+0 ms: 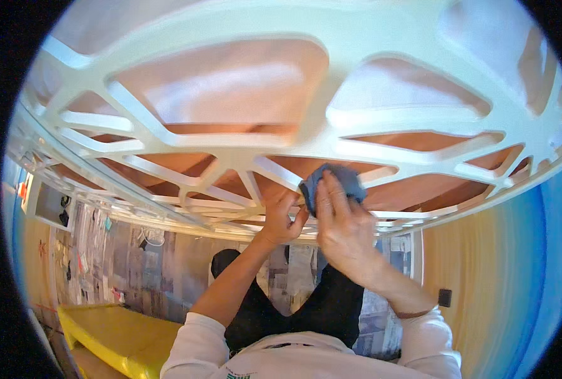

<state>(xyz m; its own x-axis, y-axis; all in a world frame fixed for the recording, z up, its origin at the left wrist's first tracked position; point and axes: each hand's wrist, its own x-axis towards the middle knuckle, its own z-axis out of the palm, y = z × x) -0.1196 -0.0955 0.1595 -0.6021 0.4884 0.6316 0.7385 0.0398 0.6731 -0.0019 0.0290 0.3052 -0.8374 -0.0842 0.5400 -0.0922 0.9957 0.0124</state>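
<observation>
A white panel (243, 151) with irregular cut-out openings spans the view in front of me, its bars branching like a web. My right hand (342, 221) presses a folded blue-grey cloth (349, 180) against the panel's bars, right of the middle. Just left of it, my left hand (284, 218) has its fingers curled at a lower bar of the panel. Whether those fingers wrap fully round the bar is partly hidden. Through the openings a brown-orange surface (420, 189) shows behind the panel.
Below lies a floor (186, 259) with a patchwork plank pattern. A yellow padded seat (123, 335) stands at lower left. To the right is a wall (483, 252) in yellow and blue with a dark socket (444, 297). A grey open box (52, 203) is at far left.
</observation>
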